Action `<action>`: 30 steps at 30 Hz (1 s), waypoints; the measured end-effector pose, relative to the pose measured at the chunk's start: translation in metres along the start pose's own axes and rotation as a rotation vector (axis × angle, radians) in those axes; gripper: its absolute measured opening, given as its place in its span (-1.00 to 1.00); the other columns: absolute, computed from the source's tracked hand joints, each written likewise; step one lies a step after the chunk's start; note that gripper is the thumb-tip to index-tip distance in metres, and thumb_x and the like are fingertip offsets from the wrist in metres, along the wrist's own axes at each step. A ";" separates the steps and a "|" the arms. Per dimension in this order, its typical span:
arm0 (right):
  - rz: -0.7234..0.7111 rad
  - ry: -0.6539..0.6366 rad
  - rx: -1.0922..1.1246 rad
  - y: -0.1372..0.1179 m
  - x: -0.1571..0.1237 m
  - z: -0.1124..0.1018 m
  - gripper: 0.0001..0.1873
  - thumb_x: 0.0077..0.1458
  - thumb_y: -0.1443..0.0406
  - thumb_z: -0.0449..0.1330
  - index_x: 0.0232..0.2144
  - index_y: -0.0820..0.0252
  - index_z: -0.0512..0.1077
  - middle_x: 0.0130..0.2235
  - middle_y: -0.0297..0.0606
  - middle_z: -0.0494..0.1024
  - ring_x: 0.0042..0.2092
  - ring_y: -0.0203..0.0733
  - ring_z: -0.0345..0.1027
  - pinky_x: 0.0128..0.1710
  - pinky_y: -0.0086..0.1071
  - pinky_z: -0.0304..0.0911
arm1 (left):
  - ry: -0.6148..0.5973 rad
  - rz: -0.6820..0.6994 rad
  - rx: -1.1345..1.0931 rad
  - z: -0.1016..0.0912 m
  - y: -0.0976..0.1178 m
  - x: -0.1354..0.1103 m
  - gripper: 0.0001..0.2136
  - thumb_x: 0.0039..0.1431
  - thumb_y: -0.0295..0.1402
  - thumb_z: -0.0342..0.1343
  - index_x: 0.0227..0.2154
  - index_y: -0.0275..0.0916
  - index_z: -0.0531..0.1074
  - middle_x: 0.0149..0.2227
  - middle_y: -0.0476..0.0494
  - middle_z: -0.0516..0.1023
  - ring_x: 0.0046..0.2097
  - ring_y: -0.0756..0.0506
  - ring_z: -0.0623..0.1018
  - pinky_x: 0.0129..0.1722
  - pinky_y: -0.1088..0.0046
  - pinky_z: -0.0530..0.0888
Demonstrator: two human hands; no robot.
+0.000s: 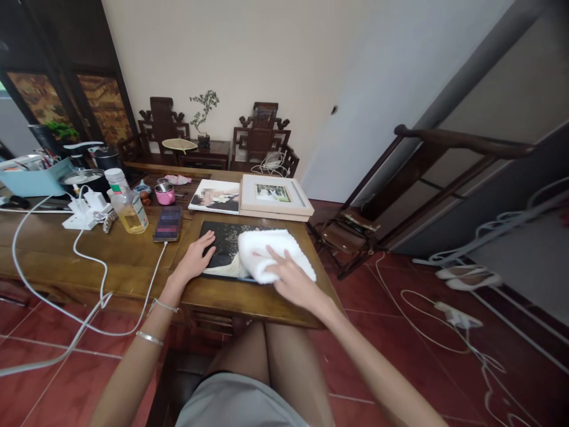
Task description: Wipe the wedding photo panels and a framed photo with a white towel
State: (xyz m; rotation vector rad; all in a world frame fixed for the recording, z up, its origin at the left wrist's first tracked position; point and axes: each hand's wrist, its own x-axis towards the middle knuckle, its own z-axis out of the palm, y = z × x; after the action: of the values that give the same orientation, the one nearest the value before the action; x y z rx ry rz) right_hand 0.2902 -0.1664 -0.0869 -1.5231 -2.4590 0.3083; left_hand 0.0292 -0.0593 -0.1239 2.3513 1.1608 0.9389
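From my remote view, a dark photo panel [225, 240] lies mid-frame on the wooden desk [267, 305], its long axis running left to right. My left hand [195, 259] rests open on the panel's left end; my right hand [291, 281], the nearer one, presses onto the white cloth [262, 240] covering the panel's right part, whether gripping I cannot tell.

On a brown wooden desk [262, 305], your left hand [195, 257] rests on the left edge of a dark, glossy rectangular picture panel [226, 236]; your right hand [292, 282] lies on a fluffy white cloth [267, 242] covering the panel's right part. Leftward sit a dark phone [168, 223] on a white cable [165, 245] and a clear bottle of yellow liquid [127, 204].
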 end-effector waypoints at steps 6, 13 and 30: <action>0.181 0.082 -0.050 0.069 0.053 -0.009 -0.41 -0.13 0.58 -0.08 -0.05 0.28 0.43 0.11 -0.03 0.38 0.29 0.08 -0.13 0.16 0.22 -0.16 | 0.000 0.000 0.001 -0.001 0.000 0.000 -0.59 0.22 -0.25 -0.08 0.02 -0.40 0.38 0.16 -0.34 0.31 0.23 -0.17 0.26 0.24 0.18 0.18; 0.125 0.044 -0.075 0.047 0.017 -0.005 -0.41 -0.18 0.58 -0.08 -0.09 0.28 0.43 0.21 -0.02 0.22 0.31 0.11 -0.26 0.15 0.28 -0.21 | 0.004 -0.008 0.028 -0.001 0.001 0.001 -0.61 0.22 -0.27 -0.09 0.03 -0.34 0.38 0.16 -0.26 0.32 0.23 -0.15 0.26 0.23 0.19 0.19; 0.087 0.073 -0.034 0.078 0.024 -0.008 -0.46 -0.19 0.56 -0.09 -0.16 0.26 0.46 0.11 -0.02 0.38 0.29 0.05 -0.15 0.18 0.20 -0.18 | -0.007 0.011 0.009 -0.001 -0.001 0.000 -0.60 0.22 -0.26 -0.08 0.03 -0.38 0.37 0.17 -0.31 0.31 0.23 -0.16 0.26 0.23 0.18 0.18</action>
State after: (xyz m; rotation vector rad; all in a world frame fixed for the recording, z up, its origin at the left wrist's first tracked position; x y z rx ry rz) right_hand 0.3483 -0.1105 -0.1000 -1.6281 -2.3585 0.2236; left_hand 0.0284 -0.0585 -0.1236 2.3687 1.1532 0.9304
